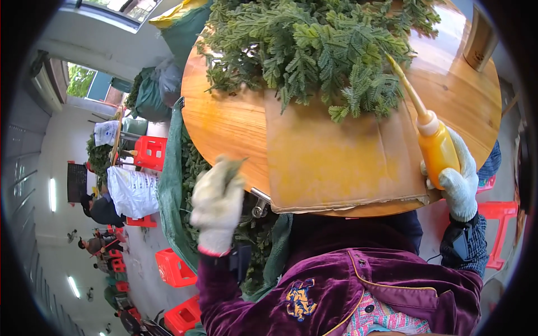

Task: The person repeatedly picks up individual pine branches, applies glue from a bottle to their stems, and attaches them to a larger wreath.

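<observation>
My right hand (460, 182), in a pale knitted glove, is wrapped round a squeeze bottle (439, 150) of yellow liquid. The bottle's long yellow-stained nozzle (412, 92) points up and away, its tip at a pile of green artificial-looking fir sprigs (314, 50). Below that pile lies a cardboard sheet (342, 157) smeared with yellow. At the table's near left edge my left hand (219, 196), in a white glove slightly blurred by motion, is closed on a small green sprig (233, 169). It is above an open green sack (171, 196) full of more sprigs.
The round wooden table (224, 120) has a cylindrical container (480, 42) at its far right. A metal fitting (259, 208) sits below the near edge. Red stools (175, 267) stand at left and another (497, 224) at right. White sacks (133, 192) and several people are farther left.
</observation>
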